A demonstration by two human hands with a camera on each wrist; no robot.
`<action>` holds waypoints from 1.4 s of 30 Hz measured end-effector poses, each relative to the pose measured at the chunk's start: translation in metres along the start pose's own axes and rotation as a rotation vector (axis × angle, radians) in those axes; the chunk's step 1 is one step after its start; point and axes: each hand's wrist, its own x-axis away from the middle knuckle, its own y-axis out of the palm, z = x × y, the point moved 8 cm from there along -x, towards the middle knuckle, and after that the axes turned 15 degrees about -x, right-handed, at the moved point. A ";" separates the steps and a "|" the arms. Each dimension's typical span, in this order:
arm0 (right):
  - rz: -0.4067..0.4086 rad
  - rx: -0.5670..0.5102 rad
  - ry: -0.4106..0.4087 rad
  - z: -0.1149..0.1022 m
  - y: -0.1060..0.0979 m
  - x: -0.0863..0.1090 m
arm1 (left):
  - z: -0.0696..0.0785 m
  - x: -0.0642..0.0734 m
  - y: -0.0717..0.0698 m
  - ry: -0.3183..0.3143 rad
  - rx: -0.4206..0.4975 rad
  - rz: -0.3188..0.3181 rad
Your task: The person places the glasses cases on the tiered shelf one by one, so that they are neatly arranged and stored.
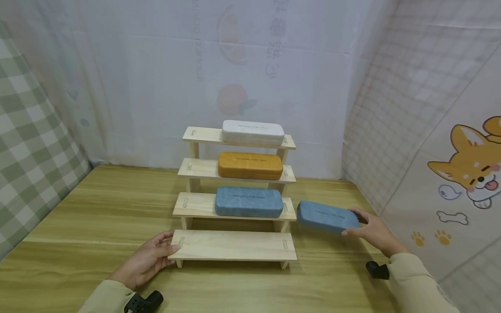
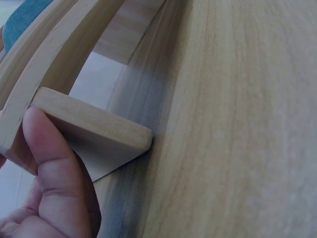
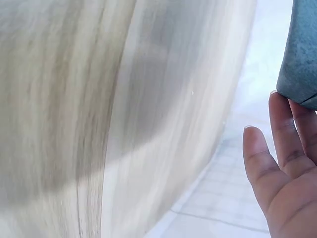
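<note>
A four-tier wooden display stand (image 1: 232,245) stands on the table. My left hand (image 1: 150,256) grips the left end of its lowest shelf; in the left wrist view the thumb (image 2: 49,144) presses at the shelf's edge beside a leg. To the right of the stand, my right hand (image 1: 373,230) holds a blue glasses case (image 1: 328,216) by its right end, tilted slightly down to the right. Another blue glasses case (image 1: 248,202) lies on the second shelf from the bottom, a mustard-yellow case (image 1: 250,166) on the third, and a white case (image 1: 252,133) on top.
The wood-grain table (image 1: 129,191) reaches back to a pale printed curtain (image 1: 148,87). Green checked cloth (image 1: 35,130) hangs at the left, and a white cloth with a cartoon dog (image 1: 475,169) at the right. Both wrists carry black devices (image 1: 377,270).
</note>
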 end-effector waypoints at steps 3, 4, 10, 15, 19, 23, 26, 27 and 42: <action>-0.005 0.005 -0.002 -0.002 -0.002 0.006 | 0.000 0.000 -0.001 0.002 -0.002 -0.001; -0.009 -0.005 0.001 -0.002 -0.002 0.008 | 0.000 0.000 -0.001 0.003 -0.004 -0.002; -0.016 -0.041 0.026 -0.004 -0.005 0.019 | 0.000 0.000 -0.001 0.001 -0.005 0.004; -0.018 -0.053 0.035 -0.007 -0.005 0.028 | 0.000 0.000 -0.002 -0.003 0.002 0.014; -0.015 -0.055 0.028 -0.010 -0.004 0.035 | 0.000 0.001 -0.002 0.000 0.001 0.017; -0.010 -0.052 0.015 -0.015 -0.003 0.040 | 0.000 0.001 -0.003 0.003 -0.005 0.012; -0.015 -0.057 0.016 -0.017 0.000 0.044 | 0.000 0.000 -0.003 0.003 -0.005 0.010; -0.021 -0.061 0.016 -0.018 0.001 0.045 | 0.000 0.000 -0.002 0.006 -0.005 0.007; -0.092 -0.116 -0.046 -0.036 0.028 0.059 | 0.000 0.000 -0.001 0.003 0.000 0.009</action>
